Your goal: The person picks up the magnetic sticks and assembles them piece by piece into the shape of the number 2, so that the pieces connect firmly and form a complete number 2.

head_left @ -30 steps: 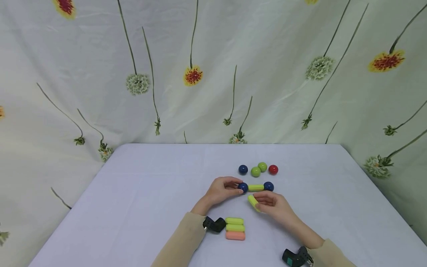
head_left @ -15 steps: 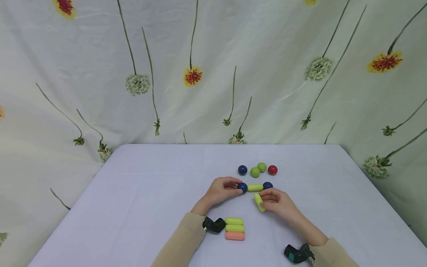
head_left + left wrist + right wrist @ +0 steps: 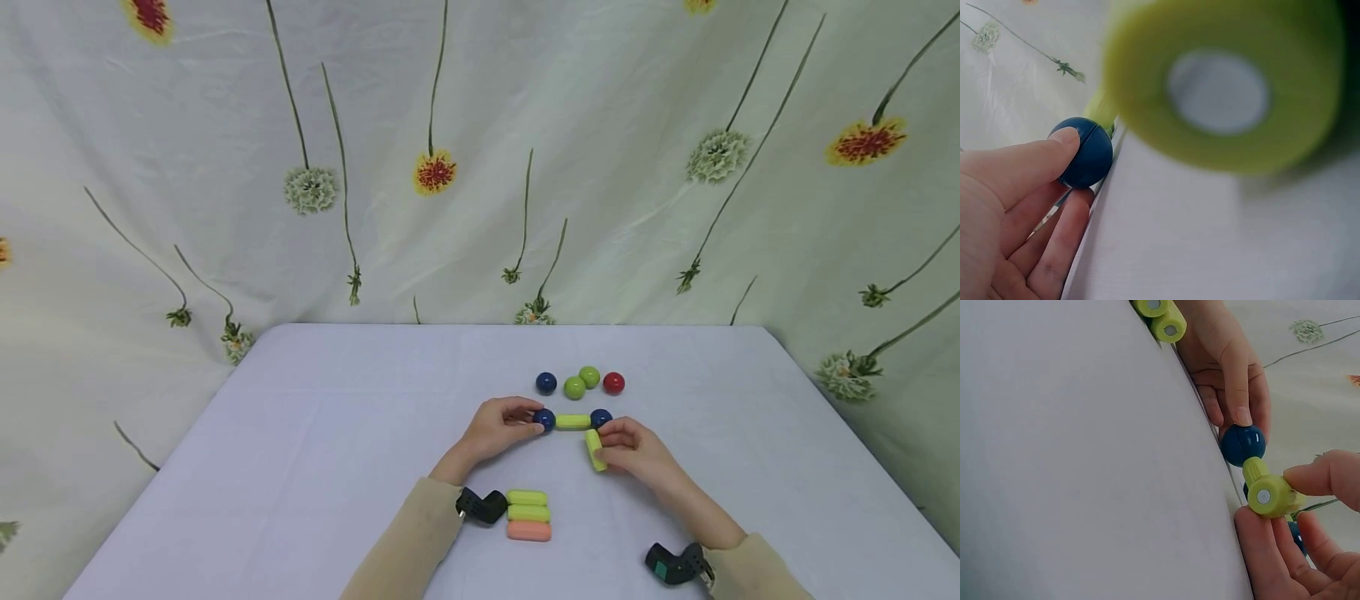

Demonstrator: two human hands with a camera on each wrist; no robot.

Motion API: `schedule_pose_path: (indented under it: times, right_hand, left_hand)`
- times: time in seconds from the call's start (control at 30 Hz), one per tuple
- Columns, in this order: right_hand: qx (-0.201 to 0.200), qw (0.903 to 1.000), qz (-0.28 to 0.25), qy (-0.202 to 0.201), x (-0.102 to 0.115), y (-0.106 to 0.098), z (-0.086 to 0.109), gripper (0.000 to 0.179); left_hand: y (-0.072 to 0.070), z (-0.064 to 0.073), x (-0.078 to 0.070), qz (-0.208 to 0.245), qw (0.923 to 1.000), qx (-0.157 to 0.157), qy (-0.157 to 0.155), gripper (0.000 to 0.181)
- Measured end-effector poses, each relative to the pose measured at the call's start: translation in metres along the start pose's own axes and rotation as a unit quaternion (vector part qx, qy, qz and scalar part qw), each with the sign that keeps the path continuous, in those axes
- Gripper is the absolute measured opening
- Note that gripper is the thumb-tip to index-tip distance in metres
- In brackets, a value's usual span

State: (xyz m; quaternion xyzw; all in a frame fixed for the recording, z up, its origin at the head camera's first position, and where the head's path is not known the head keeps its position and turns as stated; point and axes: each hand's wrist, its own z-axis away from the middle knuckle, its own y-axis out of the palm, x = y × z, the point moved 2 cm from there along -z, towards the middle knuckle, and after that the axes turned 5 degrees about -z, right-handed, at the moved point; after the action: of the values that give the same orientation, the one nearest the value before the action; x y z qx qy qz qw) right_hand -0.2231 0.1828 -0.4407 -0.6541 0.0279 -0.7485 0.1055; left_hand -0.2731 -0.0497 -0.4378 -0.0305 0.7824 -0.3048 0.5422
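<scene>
My left hand [image 3: 501,427] pinches a dark blue ball [image 3: 545,420] between thumb and fingers; the left wrist view shows the thumb pressed on this ball [image 3: 1088,153]. A yellow-green rod [image 3: 573,422] joins it to a second blue ball [image 3: 601,417] on the right. Another yellow-green rod [image 3: 595,451] is pinched by my right hand [image 3: 637,455], its far end at the lower side of the right ball. Whether they touch cannot be told. In the right wrist view the near end of the held rod [image 3: 1272,496] shows a silvery disc and partly hides the joined piece behind it.
Behind the hands lie a loose blue ball [image 3: 546,382], two green balls [image 3: 574,387] and a red ball [image 3: 613,382]. Nearer me, beside the left wrist, two yellow-green rods [image 3: 528,505] and an orange rod [image 3: 528,531] lie in a stack-like row on the white table [image 3: 337,417].
My right hand has carried its rod rightward and slightly away from me, turning it more upright in view, up to the right blue ball. The left hand stays almost still.
</scene>
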Motion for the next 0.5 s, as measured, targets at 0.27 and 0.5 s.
schedule_pose_path:
  times: [0.27, 0.5]
  right_hand:
    - [-0.011, 0.9999, 0.004, 0.002, 0.0, -0.004, -0.002, 0.037]
    - [-0.015, 0.9999, 0.006, 0.0, -0.003, -0.006, -0.004, 0.037]
  left_hand:
    - [-0.005, 0.005, -0.016, -0.007, 0.9999, -0.007, -0.005, 0.029]
    - [0.004, -0.006, 0.018, -0.011, 0.9996, -0.014, -0.021, 0.03]
